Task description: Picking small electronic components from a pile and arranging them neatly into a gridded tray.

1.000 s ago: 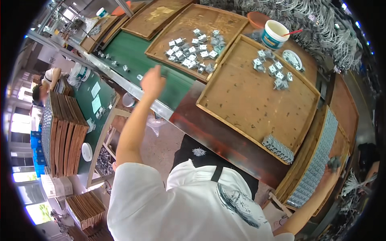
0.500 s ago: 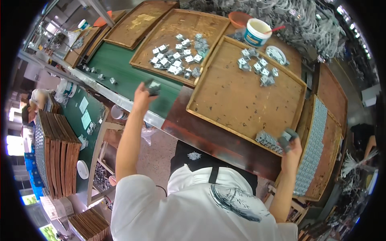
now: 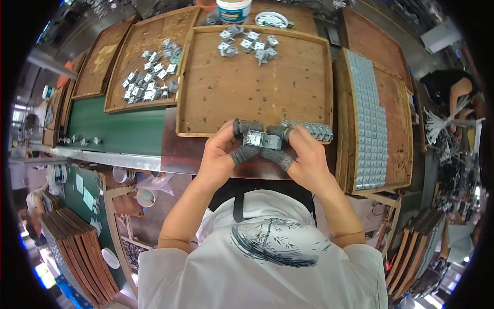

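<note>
Left hand [image 3: 221, 154] and right hand [image 3: 309, 156] pinch a part [image 3: 263, 139], rows [image 3: 367, 123] packed at three o'clock, pile [image 3: 149, 78] unpacked at ten

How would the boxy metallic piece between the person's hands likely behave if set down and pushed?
The boxy metallic piece, pinched by the left hand and right hand, is probably stiff: its edges look straight and square. Its metallic sheen hints at some weight for its size. Flat sides suggest it would slide or tip rather than roll.
</note>
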A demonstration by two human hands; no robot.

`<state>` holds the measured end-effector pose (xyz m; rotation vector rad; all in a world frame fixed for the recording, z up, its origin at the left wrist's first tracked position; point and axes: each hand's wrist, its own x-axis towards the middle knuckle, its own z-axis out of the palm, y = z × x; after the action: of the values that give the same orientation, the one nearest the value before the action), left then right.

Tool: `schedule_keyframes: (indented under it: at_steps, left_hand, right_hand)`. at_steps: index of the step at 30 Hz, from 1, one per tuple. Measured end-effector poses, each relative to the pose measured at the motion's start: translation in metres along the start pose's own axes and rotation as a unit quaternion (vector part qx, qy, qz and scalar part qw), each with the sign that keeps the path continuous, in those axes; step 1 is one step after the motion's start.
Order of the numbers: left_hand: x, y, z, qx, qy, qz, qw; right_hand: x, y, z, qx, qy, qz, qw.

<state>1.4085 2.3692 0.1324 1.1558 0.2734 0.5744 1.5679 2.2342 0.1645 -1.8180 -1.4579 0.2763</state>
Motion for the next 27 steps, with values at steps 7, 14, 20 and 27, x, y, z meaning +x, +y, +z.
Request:
schedule_keyframes:
  at_steps: [7, 14, 20, 27]
  left_hand:
    - [-0.003, -0.032, 0.036, 0.205, 0.025, 0.004, 0.978]
    - [0.008, -0.041, 0.031, -0.002, -0.022, -0.121, 0.992]
    - [0.004, -0.042, 0.048, 0.276, 0.006, -0.019, 0.961]
    - [0.015, -0.054, 0.038, 0.434, 0.001, 0.105, 0.895]
  right_hand:
    - [-0.015, 0.026, 0.001, -0.117, 0.050, -0.079, 0.989]
    - [-0.017, 0.029, -0.027, -0.024, -0.041, 0.014, 0.999]
    - [-0.025, 0.040, 0.009, -0.128, 0.071, -0.025, 0.989]
    - [-0.024, 0.036, 0.001, -0.045, 0.001, 0.062, 0.997]
